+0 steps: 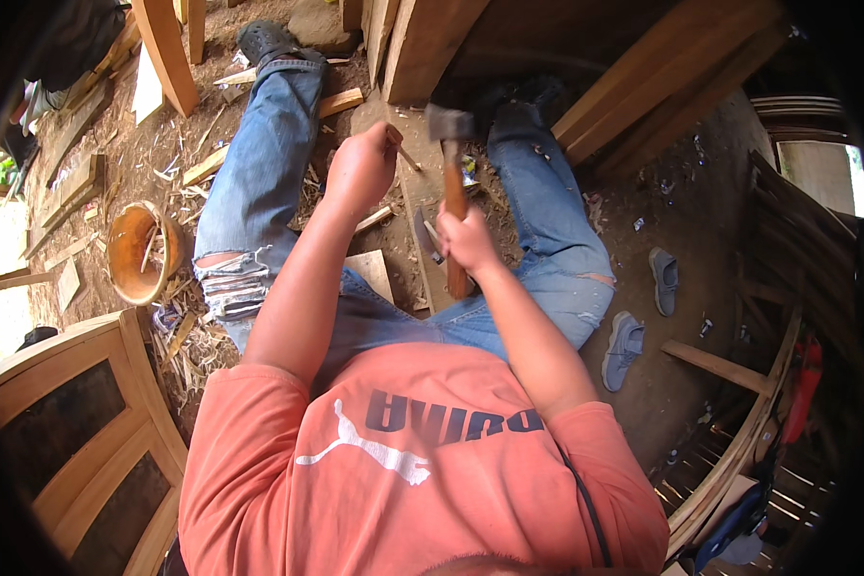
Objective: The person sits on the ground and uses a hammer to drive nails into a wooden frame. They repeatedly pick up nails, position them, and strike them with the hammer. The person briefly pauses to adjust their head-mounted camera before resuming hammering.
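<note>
My right hand (pixel 465 240) is wrapped round the wooden handle of a hammer (pixel 456 192). The hammer's dark metal head (pixel 449 123) points away from me, between my lower legs. To its left my left hand (pixel 363 168) is closed, with a thin brown stick-like piece (pixel 409 159) showing at its fingers; its exact kind is too small to tell. Under both hands a long wooden board (pixel 414 206) runs between my legs. On the board, just left of my right hand, lies a dark, flat, pointed piece (pixel 427 235), partly hidden.
Upright timbers (pixel 437 43) stand ahead, and thick beams (pixel 662 77) lean at the right. A round tub (pixel 144 252) and wood offcuts (pixel 72 202) lie left, near a panelled wooden frame (pixel 96 422). Grey shoes (pixel 624 348) rest at the right. Shavings litter the dirt floor.
</note>
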Tool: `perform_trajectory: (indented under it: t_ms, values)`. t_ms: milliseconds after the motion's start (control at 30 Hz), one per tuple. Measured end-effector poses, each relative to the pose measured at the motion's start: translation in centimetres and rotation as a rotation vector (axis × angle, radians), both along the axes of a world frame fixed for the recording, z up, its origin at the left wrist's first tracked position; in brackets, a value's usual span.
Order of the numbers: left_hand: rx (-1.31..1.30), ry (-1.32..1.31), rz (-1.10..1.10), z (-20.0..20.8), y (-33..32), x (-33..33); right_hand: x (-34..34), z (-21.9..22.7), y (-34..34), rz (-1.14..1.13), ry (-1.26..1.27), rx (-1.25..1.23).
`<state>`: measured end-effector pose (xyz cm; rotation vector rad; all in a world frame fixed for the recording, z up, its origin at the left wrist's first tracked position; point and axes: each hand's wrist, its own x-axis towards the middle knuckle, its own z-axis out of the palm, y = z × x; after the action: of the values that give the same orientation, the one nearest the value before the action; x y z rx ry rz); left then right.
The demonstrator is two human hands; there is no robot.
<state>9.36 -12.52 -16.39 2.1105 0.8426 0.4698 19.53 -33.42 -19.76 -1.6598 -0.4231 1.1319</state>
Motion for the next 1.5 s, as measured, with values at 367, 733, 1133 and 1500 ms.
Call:
perform_trajectory:
  t_ms: [367, 733, 1133, 1500]
  values:
    - [-0.046, -0.095, -0.006, -0.8, -0.9, 0.5, -1.0, -2.5, -0.7, -0.073, 0.132, -0.173]
    - [0.019, -0.034, 0.01, -0.5, -1.2, 0.7, -1.4, -1.8, -0.8, -0.064, 0.194, -0.214]
    - [0.051, -0.018, 0.031, -1.0, -0.8, 0.3, 0.0, 1.4, 0.0, -0.049, 0.12, 0.198]
    - [0.009, -0.076, 0.01, -1.6, -0.5, 0.4, -0.9, -2.6, -0.7, -0.093, 0.163, -0.113]
